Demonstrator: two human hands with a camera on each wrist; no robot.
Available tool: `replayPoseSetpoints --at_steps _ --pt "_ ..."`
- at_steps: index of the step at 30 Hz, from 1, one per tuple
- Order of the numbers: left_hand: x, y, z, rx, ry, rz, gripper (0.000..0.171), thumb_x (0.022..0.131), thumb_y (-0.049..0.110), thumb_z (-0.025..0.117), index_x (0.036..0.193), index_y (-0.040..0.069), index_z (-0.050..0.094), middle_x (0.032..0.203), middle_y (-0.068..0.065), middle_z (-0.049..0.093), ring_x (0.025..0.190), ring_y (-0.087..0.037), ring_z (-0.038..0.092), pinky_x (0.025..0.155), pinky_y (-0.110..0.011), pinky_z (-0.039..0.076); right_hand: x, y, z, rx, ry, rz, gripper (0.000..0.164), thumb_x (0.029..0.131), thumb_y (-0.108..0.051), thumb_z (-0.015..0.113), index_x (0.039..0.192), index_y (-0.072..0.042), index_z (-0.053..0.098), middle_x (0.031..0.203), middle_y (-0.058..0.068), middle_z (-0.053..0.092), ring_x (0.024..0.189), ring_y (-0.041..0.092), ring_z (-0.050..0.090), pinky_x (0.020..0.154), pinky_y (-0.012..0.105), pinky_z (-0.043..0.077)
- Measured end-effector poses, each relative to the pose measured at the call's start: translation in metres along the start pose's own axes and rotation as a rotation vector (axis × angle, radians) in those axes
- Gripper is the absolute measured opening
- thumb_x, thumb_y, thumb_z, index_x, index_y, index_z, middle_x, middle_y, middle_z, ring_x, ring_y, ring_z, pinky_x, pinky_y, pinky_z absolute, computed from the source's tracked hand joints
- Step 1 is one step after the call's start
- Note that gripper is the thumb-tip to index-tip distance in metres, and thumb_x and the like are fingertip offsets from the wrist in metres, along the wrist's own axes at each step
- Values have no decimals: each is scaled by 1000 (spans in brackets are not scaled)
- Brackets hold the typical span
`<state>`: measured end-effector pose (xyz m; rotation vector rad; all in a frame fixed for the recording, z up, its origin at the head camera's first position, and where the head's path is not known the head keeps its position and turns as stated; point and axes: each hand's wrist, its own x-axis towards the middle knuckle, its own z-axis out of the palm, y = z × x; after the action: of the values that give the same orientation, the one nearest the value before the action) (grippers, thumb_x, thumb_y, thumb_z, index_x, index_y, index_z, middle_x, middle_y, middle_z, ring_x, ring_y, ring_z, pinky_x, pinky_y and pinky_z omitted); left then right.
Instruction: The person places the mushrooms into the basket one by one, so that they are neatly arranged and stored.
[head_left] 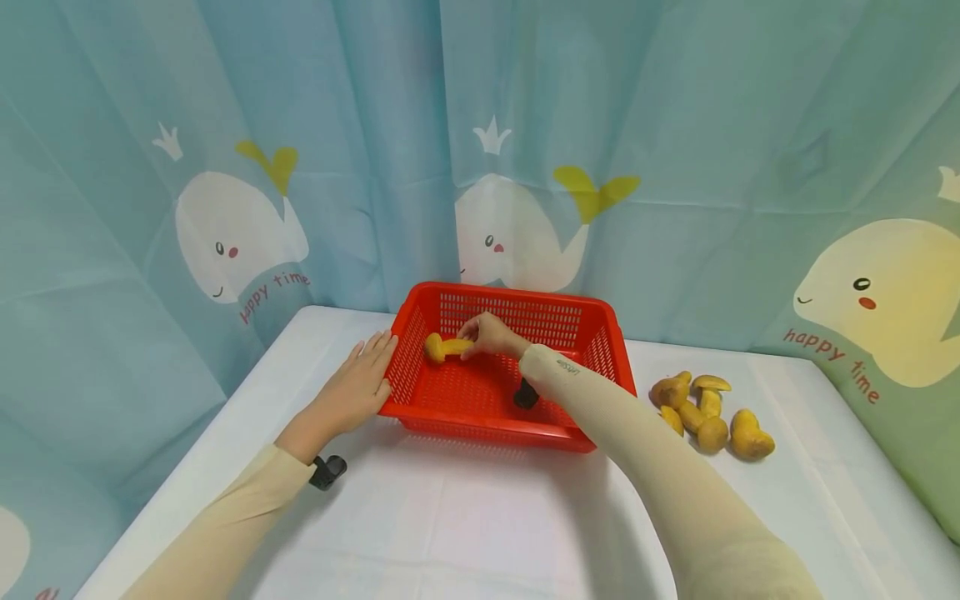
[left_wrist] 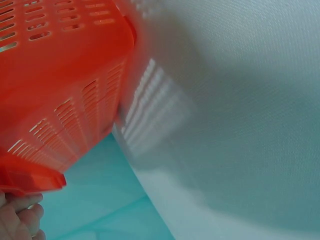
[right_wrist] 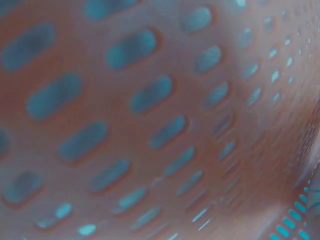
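A red slotted plastic basket [head_left: 480, 429] stands on the white table. Inside it, near the left wall, is a yellow mushroom [head_left: 434, 347] with its cap to the left. My right hand [head_left: 491, 335] reaches into the basket and pinches that mushroom by its stem. Fingers extended, my left hand [head_left: 356, 385] rests on the basket's left rim. Its fingertips [left_wrist: 30, 215] show by the rim in the left wrist view. Blurred basket mesh [right_wrist: 165, 105] fills most of the right wrist view, which does not show the mushroom.
Several yellow-brown mushrooms [head_left: 708, 408] lie grouped on the table [head_left: 465, 517] right of the basket. A blue curtain [head_left: 375, 125] with whale prints hangs behind the table. A black wrist camera [head_left: 328, 472] sits under the left wrist; another black device [head_left: 526, 395] hangs below the right wrist.
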<state>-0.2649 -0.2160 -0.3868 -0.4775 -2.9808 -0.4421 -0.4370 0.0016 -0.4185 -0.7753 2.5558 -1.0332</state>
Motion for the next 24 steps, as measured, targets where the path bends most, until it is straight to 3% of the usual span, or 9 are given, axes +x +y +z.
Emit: replayPoseSetpoints --at_steps 13,24 --pt "1 0 0 6 5 6 63 90 13 40 146 -7 20 155 -22 19 144 -37 16 118 -53 10 -4 4 -5 66 -36 20 31 75 8 71 106 4 68 106 19 69 93 23 66 84 28 56" --pt "0 -1 0 4 12 9 63 90 12 40 146 -7 20 155 -22 19 144 -37 16 118 -53 11 -4 15 -9 149 -63 10 31 77 9 68 108 6 67 107 20 68 86 14 65 82 27 57"
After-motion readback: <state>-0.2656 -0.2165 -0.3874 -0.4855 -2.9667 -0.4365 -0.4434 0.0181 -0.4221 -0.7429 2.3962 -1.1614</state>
